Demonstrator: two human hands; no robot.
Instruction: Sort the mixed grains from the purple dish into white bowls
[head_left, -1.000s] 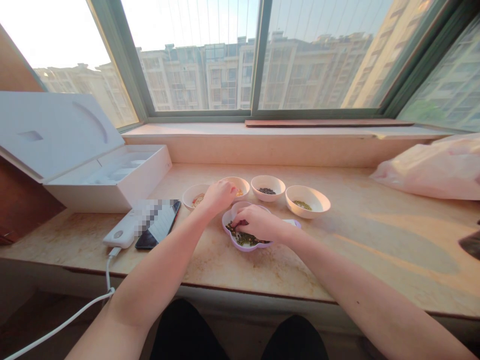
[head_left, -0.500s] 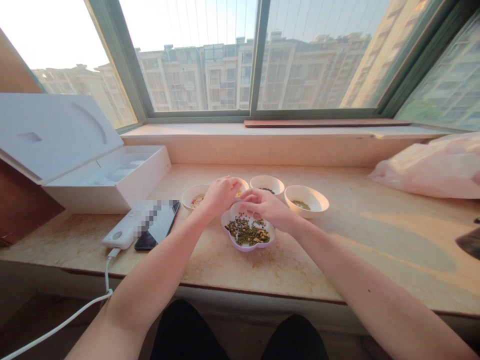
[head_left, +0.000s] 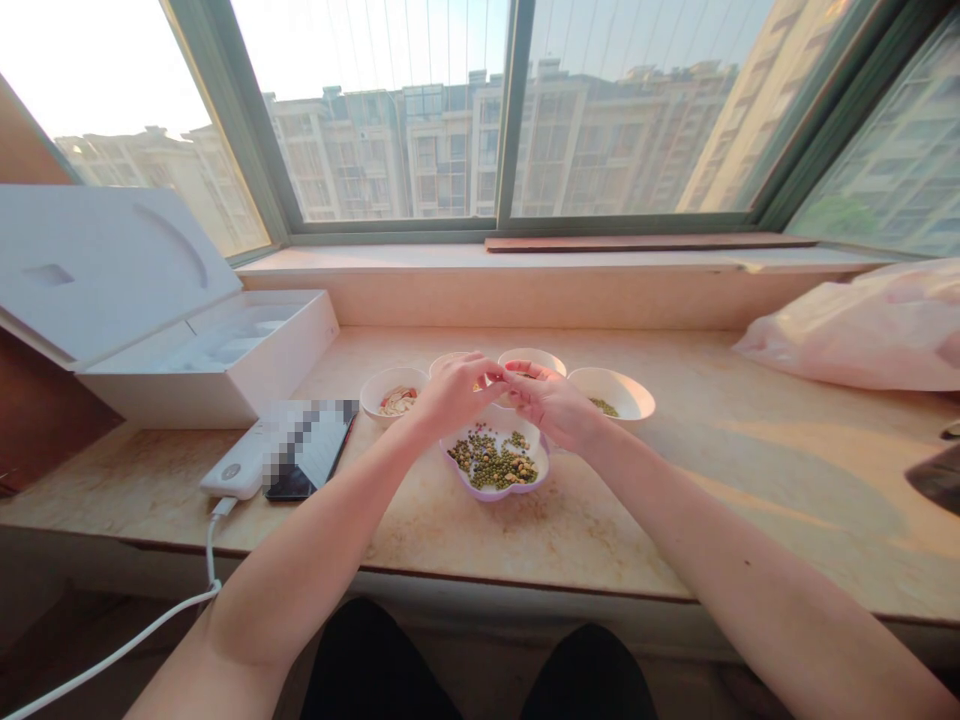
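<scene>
A person sits at a stone window ledge (head_left: 750, 470), both bare arms reaching forward. The left hand (head_left: 452, 396) and right hand (head_left: 553, 406) meet fingertip to fingertip just above the far edge of a purple flower-shaped bowl (head_left: 491, 493) holding mixed green and dark beans (head_left: 495, 462). Both hands have their fingers curled in and pinched together; whether a bean is held between them is too small to tell. Behind the hands stands a row of small white bowls: one at the left (head_left: 373, 392) with pale pieces, and one at the right (head_left: 631, 396) with green beans. To the left lie a dark phone (head_left: 311, 462), a white power bank (head_left: 234, 470) with a cable (head_left: 150, 632), and an open white box (head_left: 247, 375). A plastic bag (head_left: 862, 330) rests far right.
</scene>
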